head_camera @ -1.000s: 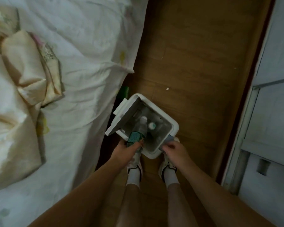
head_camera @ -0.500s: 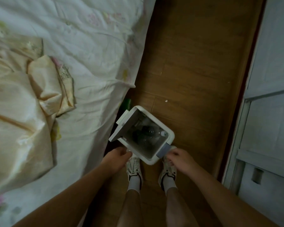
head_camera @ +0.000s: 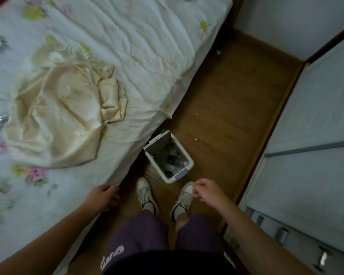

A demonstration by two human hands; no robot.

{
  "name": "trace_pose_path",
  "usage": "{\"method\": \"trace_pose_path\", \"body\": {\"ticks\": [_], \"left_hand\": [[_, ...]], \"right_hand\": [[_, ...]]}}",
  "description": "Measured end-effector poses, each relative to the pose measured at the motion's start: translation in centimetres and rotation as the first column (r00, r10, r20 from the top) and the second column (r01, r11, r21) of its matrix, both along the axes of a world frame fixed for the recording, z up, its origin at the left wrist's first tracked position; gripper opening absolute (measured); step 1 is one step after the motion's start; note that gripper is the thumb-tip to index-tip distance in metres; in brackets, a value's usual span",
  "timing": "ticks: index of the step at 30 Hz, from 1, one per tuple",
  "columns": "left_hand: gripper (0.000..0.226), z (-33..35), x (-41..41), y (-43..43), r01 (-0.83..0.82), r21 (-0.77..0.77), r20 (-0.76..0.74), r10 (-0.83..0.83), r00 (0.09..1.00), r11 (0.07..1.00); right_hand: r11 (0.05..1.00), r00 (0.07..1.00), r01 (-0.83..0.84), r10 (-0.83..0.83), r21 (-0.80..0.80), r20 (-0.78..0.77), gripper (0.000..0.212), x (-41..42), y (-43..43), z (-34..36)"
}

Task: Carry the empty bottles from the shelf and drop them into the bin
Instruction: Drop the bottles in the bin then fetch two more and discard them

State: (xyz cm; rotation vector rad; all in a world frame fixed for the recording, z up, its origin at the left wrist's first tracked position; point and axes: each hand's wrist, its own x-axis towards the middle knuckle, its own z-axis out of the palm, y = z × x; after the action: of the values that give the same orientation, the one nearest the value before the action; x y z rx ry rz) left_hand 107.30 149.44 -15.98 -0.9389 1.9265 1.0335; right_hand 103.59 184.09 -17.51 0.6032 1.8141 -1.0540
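One white plastic bin (head_camera: 189, 160), rectangular with rounded corners and a grey tab on its near rim, stands on the wood-plank floor (head_camera: 232, 108) just beside the bed edge, its flip lid (head_camera: 159, 138) raised on the side toward the bed. Inside lie clear plastic bottles (head_camera: 176, 160); one is distinct, its long axis running roughly across the bin with a white cap toward the right wall, and the total count cannot be told in the dim interior. The left hand (head_camera: 102, 197) hangs empty with fingers loosely curled, near the floral bedsheet (head_camera: 143, 46). The right hand (head_camera: 208, 192) is also empty, fingertips lightly pinched together above one of two white sneakers (head_camera: 146, 193). One crumpled cream satin cloth (head_camera: 64, 120) lies on the bed.
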Motion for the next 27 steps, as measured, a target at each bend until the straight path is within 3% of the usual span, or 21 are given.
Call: {"method": "trace_pose_path", "body": {"ticks": [6, 11, 19, 23, 27], "left_hand": [[0.026, 8.1, 6.4, -0.1, -0.112, 0.024, -0.188, 0.114, 0.975, 0.993], [0.022, 9.3, 12.1, -1.6, -0.189, 0.054, -0.275, 0.197, 0.941, 0.980], [0.022, 8.6, 24.3, -5.7, -0.229, 0.038, -0.290, 0.230, 0.929, 0.973], [0.022, 8.8, 32.7, -8.0, -0.376, 0.002, -0.267, 0.363, 0.893, 0.927], [0.025, 9.2, 41.5, -7.9, -0.611, 0.001, -0.260, 0.590, 0.764, 0.792]], "right_hand": [[0.995, 0.983, -0.088, 0.094, 0.049, -0.156, 0.009, 4.9, 1.3, 7.3], [0.987, 0.947, -0.118, 0.146, 0.111, -0.286, 0.011, 9.1, 1.4, 9.8], [0.985, 0.954, -0.137, 0.161, 0.109, -0.252, 0.011, 15.4, -2.5, 10.2], [0.955, 0.935, -0.282, 0.295, 0.090, -0.196, 0.012, 17.4, -5.9, 10.0], [0.836, 0.821, -0.542, 0.549, 0.088, -0.155, 0.010, 18.4, -10.8, 10.4]]}}
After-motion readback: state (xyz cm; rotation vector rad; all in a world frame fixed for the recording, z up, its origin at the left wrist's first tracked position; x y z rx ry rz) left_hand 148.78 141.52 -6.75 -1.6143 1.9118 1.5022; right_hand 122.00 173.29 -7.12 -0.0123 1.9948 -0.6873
